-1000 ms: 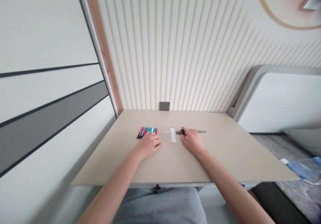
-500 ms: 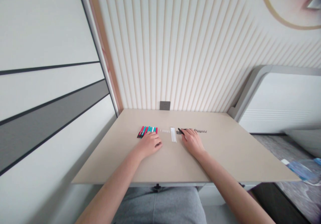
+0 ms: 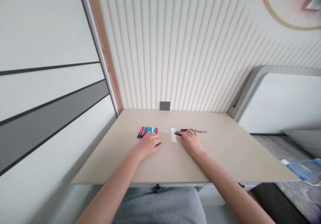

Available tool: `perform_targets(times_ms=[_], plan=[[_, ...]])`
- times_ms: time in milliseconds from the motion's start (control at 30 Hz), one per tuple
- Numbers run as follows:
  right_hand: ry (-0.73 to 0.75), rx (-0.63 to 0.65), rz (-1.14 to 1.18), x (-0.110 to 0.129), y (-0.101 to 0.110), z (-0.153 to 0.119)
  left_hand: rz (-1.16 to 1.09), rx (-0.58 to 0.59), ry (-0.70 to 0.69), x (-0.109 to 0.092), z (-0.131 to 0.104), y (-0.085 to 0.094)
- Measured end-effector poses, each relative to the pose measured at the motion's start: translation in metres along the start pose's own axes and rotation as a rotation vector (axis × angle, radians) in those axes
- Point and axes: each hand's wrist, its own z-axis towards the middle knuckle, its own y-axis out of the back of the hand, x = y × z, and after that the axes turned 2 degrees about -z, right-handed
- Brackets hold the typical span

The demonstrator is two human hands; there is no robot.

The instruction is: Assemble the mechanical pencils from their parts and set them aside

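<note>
My right hand (image 3: 191, 141) pinches a slim black pen-like piece (image 3: 178, 134), its tip pointing left at the edge of several thin white sticks (image 3: 173, 135). A row of small black pieces (image 3: 187, 130) lies just beyond its fingers, partly covered by them. Palm down, my left hand (image 3: 150, 144) rests on the table with loosely curved fingers, and I see nothing held in it. It lies against the near ends of a row of red, teal and white pen barrels (image 3: 149, 129) with dark ends, hiding some of them. Between barrels and sticks sit small whitish pieces (image 3: 165, 131).
Small dark pieces (image 3: 201, 131) continue the row to the right on the beige table (image 3: 235, 157). A grey wall socket (image 3: 165, 105) sits behind the table's back edge. A white cabinet (image 3: 50, 123) borders the left side; a bed headboard (image 3: 286, 93) stands at the right.
My right hand has shifted slightly left, and the black piece it holds now lies flatter, its tip beside the white sticks. More of the black row shows. My left hand has barely moved.
</note>
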Motion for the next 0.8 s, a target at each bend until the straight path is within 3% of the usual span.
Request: perform_targets(times_ms=[500, 800], plan=[[-0.029, 0.07, 0.007, 0.0045, 0.0082, 0.001, 0.009, 0.026, 0.01, 0.0002, 0.0, -0.0015], [-0.079, 0.025, -0.013, 0.0017, 0.0084, 0.0005, -0.001, 0.03, 0.014, 0.0009, 0.0, -0.002]])
